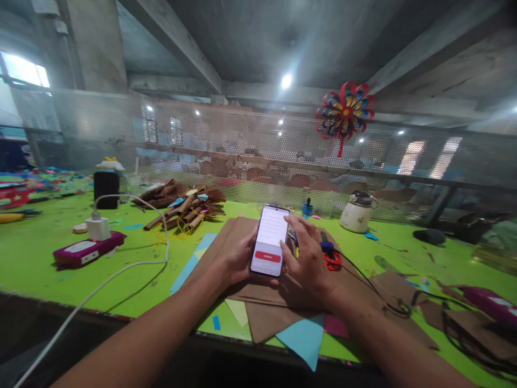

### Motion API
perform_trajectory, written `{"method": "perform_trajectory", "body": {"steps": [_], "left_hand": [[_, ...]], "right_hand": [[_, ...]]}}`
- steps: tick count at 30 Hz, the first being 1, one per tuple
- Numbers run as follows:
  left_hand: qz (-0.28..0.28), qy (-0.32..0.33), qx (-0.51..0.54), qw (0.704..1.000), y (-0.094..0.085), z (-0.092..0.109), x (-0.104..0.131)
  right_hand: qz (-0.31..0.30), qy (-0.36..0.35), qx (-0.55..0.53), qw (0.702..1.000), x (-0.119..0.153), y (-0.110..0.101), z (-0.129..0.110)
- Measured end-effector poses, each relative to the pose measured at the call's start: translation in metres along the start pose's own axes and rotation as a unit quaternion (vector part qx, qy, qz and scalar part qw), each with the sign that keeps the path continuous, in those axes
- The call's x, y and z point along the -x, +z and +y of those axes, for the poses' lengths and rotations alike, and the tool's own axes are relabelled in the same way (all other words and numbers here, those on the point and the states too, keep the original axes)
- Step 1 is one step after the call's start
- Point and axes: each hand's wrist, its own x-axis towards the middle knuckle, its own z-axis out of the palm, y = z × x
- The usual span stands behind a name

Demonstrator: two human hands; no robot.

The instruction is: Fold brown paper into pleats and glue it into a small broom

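A smartphone (270,242) with a lit white screen and a red button bar is held upright in the middle of the view. My left hand (242,257) wraps its left side and lower edge, with fingertips showing below it. At its right side is my right hand (305,256), fingers apart and bent, one fingertip at the screen's upper right edge and the thumb near its lower right. Beneath both hands lie stacked sheets of brown paper (234,237). Just right of my right hand sit red-handled scissors (333,261), partly hidden.
On the green table (141,291) stand a purple power strip (89,249) with a white charger and cable, and a white kettle-like jug (356,212). Rolled brown paper (189,207) lies behind. A perforated metal screen (242,156) borders the back, with a paper flower (346,113) hanging there.
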Motion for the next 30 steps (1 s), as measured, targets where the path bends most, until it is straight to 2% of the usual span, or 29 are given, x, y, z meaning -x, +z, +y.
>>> {"method": "perform_trajectory", "body": {"steps": [5,11,22,30], "left_hand": [[0.011,0.014,0.012,1.0,0.004,0.0,-0.001],[0.027,0.053,0.027,0.998,0.004,-0.001,-0.005],[0.022,0.025,0.038,0.999,0.01,0.002,0.0],[-0.027,0.003,0.056,0.998,-0.005,0.0,-0.002]], "right_hand": [[0.024,-0.015,-0.01,1.0,0.002,0.003,0.003],[0.009,-0.018,-0.024,0.999,0.005,0.002,0.001],[-0.013,-0.036,-0.009,0.999,0.009,0.005,0.005],[0.003,-0.022,0.029,0.999,0.005,0.006,0.015]]}}
